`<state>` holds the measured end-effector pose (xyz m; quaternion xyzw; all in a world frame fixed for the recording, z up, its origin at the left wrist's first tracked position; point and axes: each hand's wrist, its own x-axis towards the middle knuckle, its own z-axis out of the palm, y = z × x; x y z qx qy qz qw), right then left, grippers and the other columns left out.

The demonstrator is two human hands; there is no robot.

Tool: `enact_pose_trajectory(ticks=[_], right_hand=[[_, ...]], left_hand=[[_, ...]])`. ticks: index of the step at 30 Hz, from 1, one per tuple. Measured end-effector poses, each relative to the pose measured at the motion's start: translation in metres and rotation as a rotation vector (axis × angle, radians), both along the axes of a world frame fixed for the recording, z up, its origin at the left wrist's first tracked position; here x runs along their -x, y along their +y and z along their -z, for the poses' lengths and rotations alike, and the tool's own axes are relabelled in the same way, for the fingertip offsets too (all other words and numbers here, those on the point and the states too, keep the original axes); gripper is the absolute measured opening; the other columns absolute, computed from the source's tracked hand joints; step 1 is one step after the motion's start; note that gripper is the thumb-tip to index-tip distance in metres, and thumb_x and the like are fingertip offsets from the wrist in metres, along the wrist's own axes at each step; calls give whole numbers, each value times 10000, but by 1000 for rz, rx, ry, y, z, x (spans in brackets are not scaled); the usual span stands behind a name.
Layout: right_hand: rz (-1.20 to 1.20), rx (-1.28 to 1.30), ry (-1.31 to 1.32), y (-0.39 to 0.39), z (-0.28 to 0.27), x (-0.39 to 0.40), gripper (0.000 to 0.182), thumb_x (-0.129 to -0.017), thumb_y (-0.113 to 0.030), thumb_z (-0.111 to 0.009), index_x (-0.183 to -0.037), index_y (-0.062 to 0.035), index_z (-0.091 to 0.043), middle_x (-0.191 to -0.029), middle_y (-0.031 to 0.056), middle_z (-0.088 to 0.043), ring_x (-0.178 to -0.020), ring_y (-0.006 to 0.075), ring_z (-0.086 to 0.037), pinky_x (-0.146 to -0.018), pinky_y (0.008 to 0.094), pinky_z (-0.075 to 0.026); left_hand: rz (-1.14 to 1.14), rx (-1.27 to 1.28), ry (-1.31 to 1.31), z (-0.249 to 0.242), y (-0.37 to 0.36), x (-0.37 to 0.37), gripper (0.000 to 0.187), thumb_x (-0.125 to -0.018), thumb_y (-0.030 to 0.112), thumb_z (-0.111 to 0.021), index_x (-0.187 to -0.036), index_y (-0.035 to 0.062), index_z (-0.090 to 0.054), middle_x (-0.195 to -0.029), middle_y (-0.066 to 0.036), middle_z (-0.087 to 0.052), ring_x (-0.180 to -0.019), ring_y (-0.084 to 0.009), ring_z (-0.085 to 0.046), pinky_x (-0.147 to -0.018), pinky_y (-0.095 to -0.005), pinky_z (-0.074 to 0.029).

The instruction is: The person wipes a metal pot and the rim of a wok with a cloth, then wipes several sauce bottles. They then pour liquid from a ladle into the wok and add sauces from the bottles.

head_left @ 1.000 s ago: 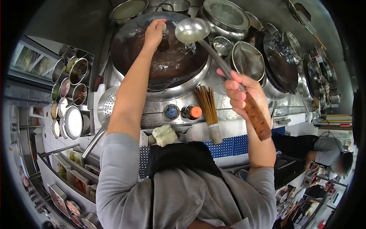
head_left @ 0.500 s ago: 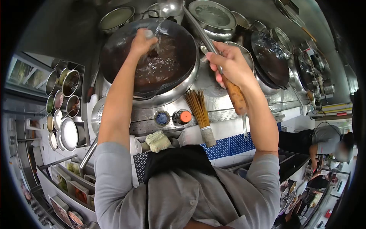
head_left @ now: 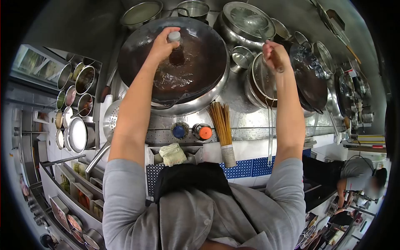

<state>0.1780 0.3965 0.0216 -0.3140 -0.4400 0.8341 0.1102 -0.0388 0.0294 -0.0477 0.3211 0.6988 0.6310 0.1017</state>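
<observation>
My left hand [head_left: 164, 45] is closed around a bottle with a grey cap [head_left: 174, 36], held over the large dark wok [head_left: 133, 54]. The bottle's dark body overlaps the brown liquid [head_left: 196, 62] in the wok. On the right, my right hand [head_left: 276, 56] grips the wooden handle of a ladle [head_left: 254, 23]. The ladle's bowl is over a wide metal pot [head_left: 239, 36] behind it. Below that hand, a strainer [head_left: 262, 79] sits on another metal pot [head_left: 250, 89].
A bamboo brush [head_left: 221, 125], a blue-capped bottle [head_left: 179, 131], an orange-capped bottle [head_left: 203, 132] and a folded cloth [head_left: 172, 154] line the front ledge. A perforated skimmer [head_left: 109, 121] leans at left. Another wok [head_left: 310, 75] stands right. A person [head_left: 358, 171] works at far right.
My right hand has moved right and slightly up, and the ladle bowl has swung from behind the wok to over the back pot. My left hand stays over the wok.
</observation>
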Motion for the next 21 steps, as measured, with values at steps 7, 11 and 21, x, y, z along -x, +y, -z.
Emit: enact_pose_trajectory(ticks=[7,11,21], right_hand=[[33,601,366,-78,-71,-47,282,-1009,-79,-491,-1185,116,-389,-688,61,-512,-480,112,-507,-421,205,-468],[-30,814,431,-145,-103,-80,373,-1016,-91,-479,-1274,124,-317,-724,67,-517,-486,133,-506,-432,244,-472],[-304,713,333,-235,-100,-124,338,-1045,-172,-442,-1232,109,-461,-771,58,-552,-520,112,-510,-390,245,-417]], left_hand=[[-70,-59,-123,15,22,-1,450,-779,44,-761,-1182,69,-563,-1110,-100,-645,-1075,-190,-596,-926,-342,-480],[-211,115,155,-3,22,-15,496,-790,211,-804,-1195,60,-561,-1101,-130,-662,-1032,-279,-632,-932,-407,-496],[-328,697,52,-15,29,-11,801,-731,522,-811,-1344,121,-488,-1077,-150,-687,-913,-280,-682,-645,-415,-552]])
